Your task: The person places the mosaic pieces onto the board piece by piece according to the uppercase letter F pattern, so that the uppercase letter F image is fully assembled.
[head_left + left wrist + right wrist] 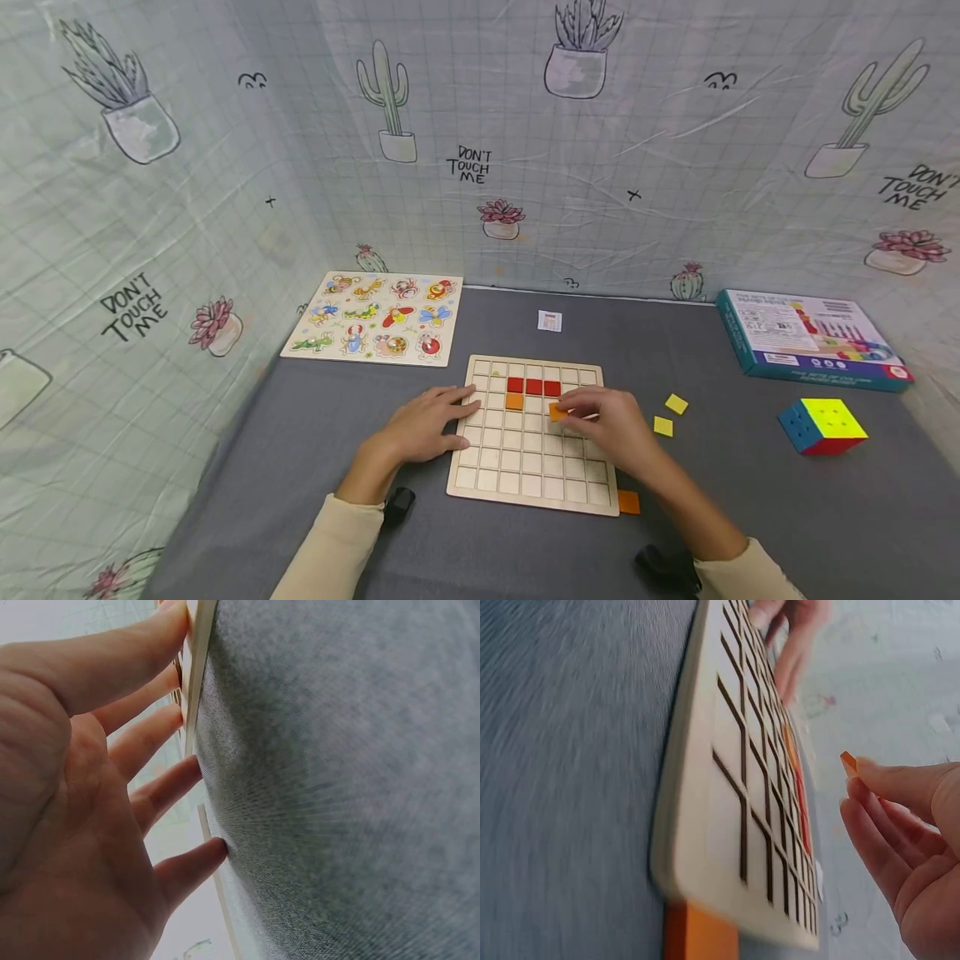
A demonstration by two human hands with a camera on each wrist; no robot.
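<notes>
A square wooden grid board (pixel 489 458) lies flat on the grey cloth. Three red tiles (pixel 533 387) stand side by side in an upper row, and one orange tile (pixel 513 402) sits just under the leftmost red one. My left hand (pixel 425 423) rests at the board's left edge, fingers spread and their tips on the rim. Above the grid's right half, my right hand (pixel 611 421) pinches another orange tile (pixel 848 763) between thumb and fingertips. In the right wrist view that tile is raised off the board.
Two yellow tiles (pixel 663 427) lie right of the board. One orange tile (pixel 628 502) pokes out at its lower right corner. A puzzle cube (pixel 823 425) and a flat game box (pixel 817 337) stand far right. An insect picture board (pixel 375 317) and small printed card (pixel 550 321) lie behind.
</notes>
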